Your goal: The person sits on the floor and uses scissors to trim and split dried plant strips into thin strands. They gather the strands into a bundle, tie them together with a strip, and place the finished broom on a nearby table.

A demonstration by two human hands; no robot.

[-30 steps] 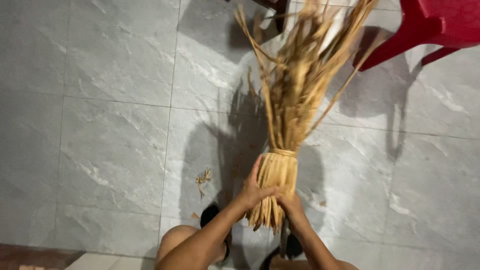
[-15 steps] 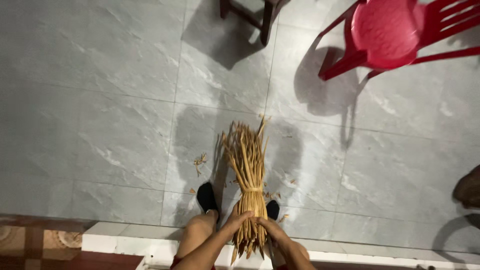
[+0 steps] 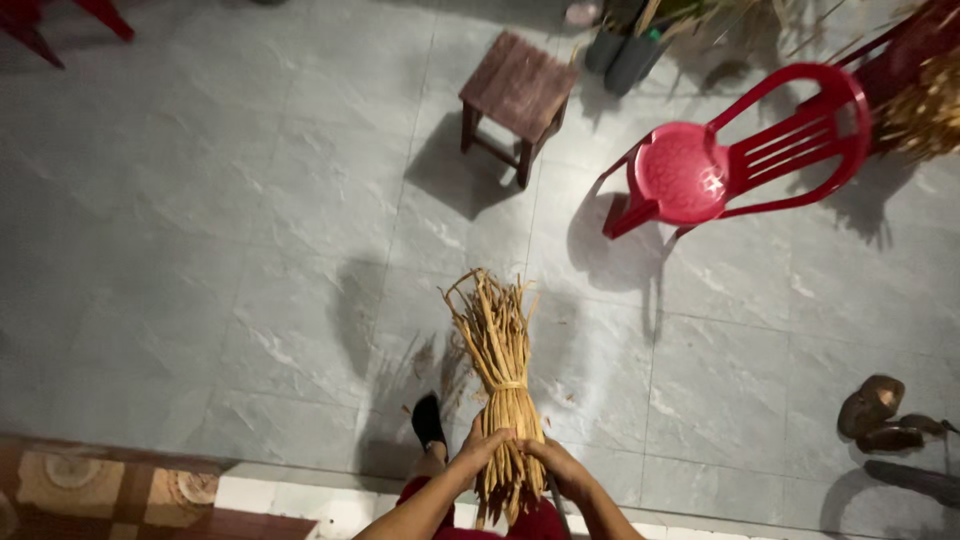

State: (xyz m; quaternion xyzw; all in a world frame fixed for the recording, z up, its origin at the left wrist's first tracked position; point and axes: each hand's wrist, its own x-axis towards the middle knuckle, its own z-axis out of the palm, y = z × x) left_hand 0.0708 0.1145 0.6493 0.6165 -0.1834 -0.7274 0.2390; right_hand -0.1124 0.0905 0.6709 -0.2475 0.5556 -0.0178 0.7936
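Two hands held one tied bundle of dry yellow stalks (image 3: 500,390) upright over the grey tile floor (image 3: 200,250), between the person's feet — the left hand (image 3: 483,447) and the right hand (image 3: 560,465) were both closed tight around its lower part. To do it well, both grips had to stay firm and level just under the tie — so the stalks would not slip or fan out.

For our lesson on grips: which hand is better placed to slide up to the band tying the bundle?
Probably left: the left hand grips the straw bundle slightly higher, nearer the band, than the right hand.
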